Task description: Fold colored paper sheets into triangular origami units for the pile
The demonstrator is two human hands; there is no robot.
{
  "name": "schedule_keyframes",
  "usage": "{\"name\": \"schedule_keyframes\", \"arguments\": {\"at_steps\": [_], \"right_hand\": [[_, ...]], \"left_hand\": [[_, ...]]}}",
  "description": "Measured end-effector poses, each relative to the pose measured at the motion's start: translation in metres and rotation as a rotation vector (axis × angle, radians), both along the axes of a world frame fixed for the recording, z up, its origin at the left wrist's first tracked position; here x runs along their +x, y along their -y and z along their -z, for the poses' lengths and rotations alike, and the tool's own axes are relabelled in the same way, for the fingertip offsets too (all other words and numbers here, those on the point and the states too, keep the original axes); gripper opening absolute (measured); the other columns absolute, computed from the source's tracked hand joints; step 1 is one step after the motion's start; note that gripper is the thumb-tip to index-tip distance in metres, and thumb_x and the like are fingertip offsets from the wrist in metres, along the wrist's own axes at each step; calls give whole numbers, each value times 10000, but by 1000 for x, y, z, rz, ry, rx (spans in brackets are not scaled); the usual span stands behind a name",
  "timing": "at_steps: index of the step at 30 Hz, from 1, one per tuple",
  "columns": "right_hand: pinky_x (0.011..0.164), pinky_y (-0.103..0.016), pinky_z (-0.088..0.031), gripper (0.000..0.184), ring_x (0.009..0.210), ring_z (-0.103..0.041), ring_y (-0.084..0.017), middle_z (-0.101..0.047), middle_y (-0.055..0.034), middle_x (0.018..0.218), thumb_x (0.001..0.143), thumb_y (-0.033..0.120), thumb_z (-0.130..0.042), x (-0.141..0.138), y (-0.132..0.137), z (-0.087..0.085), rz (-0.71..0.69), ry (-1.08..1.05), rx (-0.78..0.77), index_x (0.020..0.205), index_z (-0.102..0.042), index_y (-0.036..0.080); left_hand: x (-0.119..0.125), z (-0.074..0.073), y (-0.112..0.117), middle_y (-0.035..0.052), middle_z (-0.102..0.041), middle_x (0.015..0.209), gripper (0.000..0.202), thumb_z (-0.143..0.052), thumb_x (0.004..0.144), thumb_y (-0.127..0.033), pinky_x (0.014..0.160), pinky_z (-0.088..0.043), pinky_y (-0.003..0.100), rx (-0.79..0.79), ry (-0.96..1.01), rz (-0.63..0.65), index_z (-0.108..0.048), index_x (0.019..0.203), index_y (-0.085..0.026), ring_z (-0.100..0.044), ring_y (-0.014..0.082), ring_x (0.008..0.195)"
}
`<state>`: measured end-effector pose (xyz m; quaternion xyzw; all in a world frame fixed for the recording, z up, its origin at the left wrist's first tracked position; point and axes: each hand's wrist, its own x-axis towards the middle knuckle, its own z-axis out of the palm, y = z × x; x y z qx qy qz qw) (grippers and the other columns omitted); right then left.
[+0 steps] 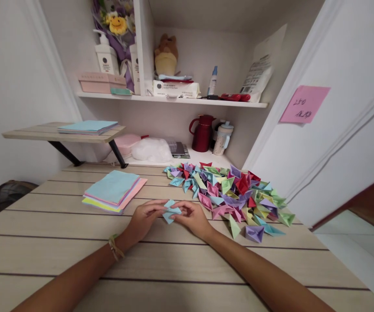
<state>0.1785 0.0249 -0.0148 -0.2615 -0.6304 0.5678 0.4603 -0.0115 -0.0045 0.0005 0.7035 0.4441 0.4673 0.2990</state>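
A small light-blue folded paper (170,212) is held between both hands just above the slatted table. My left hand (146,219) pinches its left edge, with a band around the wrist. On the other side, my right hand (191,216) grips the right edge between thumb and fingers. The paper has a pointed top and a pointed lower end. To the right lies a heap of folded paper boats (228,190) in several colours. A stack of square coloured paper (112,188), blue on top, rests to the left of my hands.
A small raised wooden stand (44,132) holds more blue paper (87,126) at the back left. Behind the table, shelves carry a red thermos jug (202,134), a speckled cup (222,139) and bottles. A pink note (305,104) is stuck on the right.
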Motion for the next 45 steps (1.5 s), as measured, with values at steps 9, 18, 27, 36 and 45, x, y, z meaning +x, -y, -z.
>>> {"name": "schedule_keyframes", "arguments": {"at_steps": [9,18,27,36,45], "right_hand": [[632,-265,-477,247,674,-612,-155,-660,-23,758,632,306,-721,0,0,-2,23,3,-2,826,-639,178],[600,-237,-457,326,649,-580,-131,-628,-5,700,701,323,-664,0,1,-5,56,9,16,981,-582,178],[545,-229,-442,241,580,-550,-122,-641,-32,681,709,368,-644,2,-3,-2,62,136,96,818,-676,156],[600,-246,-457,224,640,-576,-135,-652,-43,725,695,356,-660,1,0,-6,12,123,68,766,-658,144],[546,-211,-436,380,528,-525,-84,-575,36,586,549,267,-763,1,2,-4,-137,56,-68,893,-651,149]], "left_hand": [[0,4,-7,60,-697,864,156,-627,710,-288,723,-498,278,-278,235,97,-698,764,-159,-627,184,791],[4,2,-4,30,-692,725,324,-689,657,-253,654,-505,254,-341,342,55,-590,947,-146,-639,143,670],[6,5,-1,61,-703,796,215,-658,676,-319,672,-526,291,-264,212,13,-663,803,-145,-644,183,731],[9,1,0,-36,-574,547,339,-685,648,-299,499,-433,203,-363,229,139,-617,933,-131,-527,88,496],[2,-5,-4,-31,-563,560,236,-608,725,-299,495,-378,199,-369,293,66,-587,895,-138,-492,88,503]]}}
